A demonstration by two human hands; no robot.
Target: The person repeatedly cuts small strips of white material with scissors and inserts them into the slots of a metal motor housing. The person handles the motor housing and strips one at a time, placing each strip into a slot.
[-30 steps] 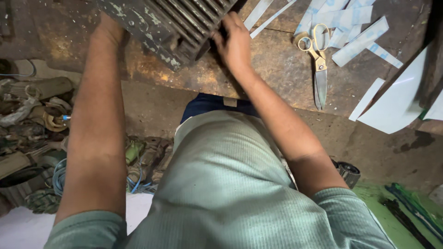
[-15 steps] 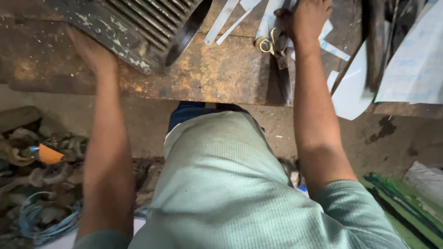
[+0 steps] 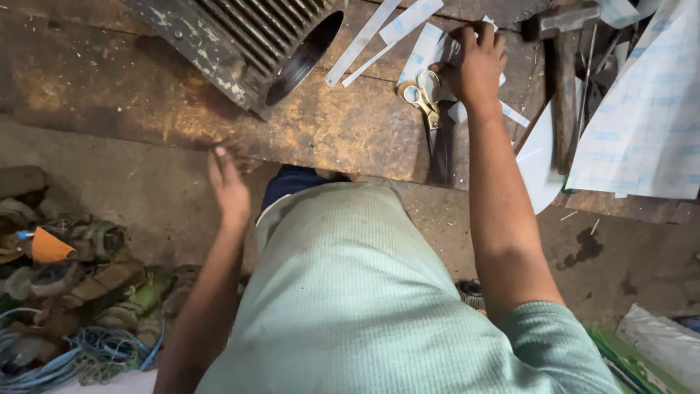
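Where scissors [image 3: 426, 98] lie — hammer [image 3: 563, 80] beside.

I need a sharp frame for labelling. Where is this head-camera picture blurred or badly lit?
Head view: the left hand is smeared by motion; the right hand on paper strips beside the scissors is fairly sharp; warm light glares off the worn workbench; floor clutter lies dim.
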